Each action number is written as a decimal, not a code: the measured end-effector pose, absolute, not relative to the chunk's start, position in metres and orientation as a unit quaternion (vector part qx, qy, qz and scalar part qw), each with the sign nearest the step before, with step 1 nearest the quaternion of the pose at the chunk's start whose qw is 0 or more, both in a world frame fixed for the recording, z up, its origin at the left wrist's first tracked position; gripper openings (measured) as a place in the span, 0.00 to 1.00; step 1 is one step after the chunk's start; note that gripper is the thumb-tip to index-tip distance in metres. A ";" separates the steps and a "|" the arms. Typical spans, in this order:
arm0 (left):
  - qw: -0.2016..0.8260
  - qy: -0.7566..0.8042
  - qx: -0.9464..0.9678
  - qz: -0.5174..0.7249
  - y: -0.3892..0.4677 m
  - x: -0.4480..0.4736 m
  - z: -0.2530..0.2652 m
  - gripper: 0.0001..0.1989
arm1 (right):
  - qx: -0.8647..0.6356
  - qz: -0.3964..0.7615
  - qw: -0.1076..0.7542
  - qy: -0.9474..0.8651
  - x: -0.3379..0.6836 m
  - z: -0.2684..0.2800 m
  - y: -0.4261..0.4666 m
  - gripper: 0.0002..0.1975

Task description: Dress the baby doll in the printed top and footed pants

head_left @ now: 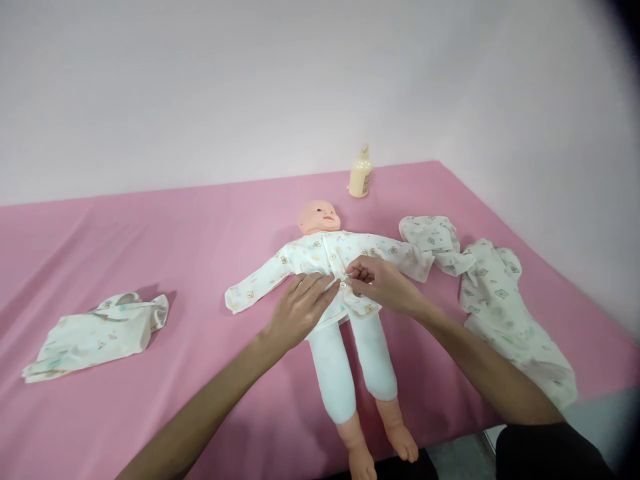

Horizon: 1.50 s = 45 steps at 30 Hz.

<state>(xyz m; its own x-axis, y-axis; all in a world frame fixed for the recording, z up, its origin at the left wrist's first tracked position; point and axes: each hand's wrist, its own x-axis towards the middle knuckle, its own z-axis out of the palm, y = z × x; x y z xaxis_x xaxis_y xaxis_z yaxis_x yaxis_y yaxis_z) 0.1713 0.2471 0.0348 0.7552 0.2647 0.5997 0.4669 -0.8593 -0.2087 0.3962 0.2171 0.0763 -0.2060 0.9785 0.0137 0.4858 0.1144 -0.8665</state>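
A baby doll (320,217) lies on its back with its head away from me and its feet at the table's near edge. It wears a white patterned baby shirt (313,250) with long sleeves spread to both sides. Over the shirt's front, my left hand (303,303) pinches the cloth at the front opening. From the other side my right hand (377,280) has thumb and fingers closed on the same front edge. A small round button (343,285) shows between my fingertips. White padded legs and bare plastic feet stick out below the hem.
The table has a pink cover (200,227). A cream pump bottle (360,175) stands behind the doll. To the left lies a folded patterned garment (100,337). On the right are a crumpled patterned cloth (430,237) and a longer patterned garment (515,320). A white wall rises behind.
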 end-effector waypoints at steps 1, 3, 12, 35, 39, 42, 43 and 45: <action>0.168 -0.204 -0.919 -0.294 0.248 0.171 0.033 0.17 | -0.544 0.365 0.317 -0.686 0.396 0.076 0.217 0.04; 0.156 -0.219 -0.912 -0.311 0.248 0.171 0.031 0.17 | -0.546 0.325 0.311 -0.706 0.395 0.073 0.217 0.05; 0.041 -0.324 -0.891 -0.315 0.230 0.176 0.038 0.18 | -0.554 0.338 0.323 -0.688 0.396 0.064 0.223 0.14; 0.214 -0.288 -0.915 -0.183 0.190 0.133 0.040 0.16 | -0.613 0.314 0.419 -0.592 0.401 0.031 0.161 0.20; 0.201 -0.277 -0.918 -0.198 0.200 0.109 0.045 0.10 | -0.598 0.322 0.435 -0.591 0.402 0.036 0.160 0.19; 0.183 -0.290 -0.920 -0.191 0.195 0.096 0.042 0.10 | -0.587 0.319 0.403 -0.626 0.402 0.037 0.156 0.19; 0.179 -0.287 -0.923 -0.186 0.191 0.094 0.039 0.11 | -0.583 0.319 0.392 -0.636 0.402 0.038 0.155 0.19; 0.161 -0.286 -0.927 -0.179 0.185 0.092 0.033 0.12 | -0.576 0.327 0.379 -0.646 0.403 0.040 0.154 0.20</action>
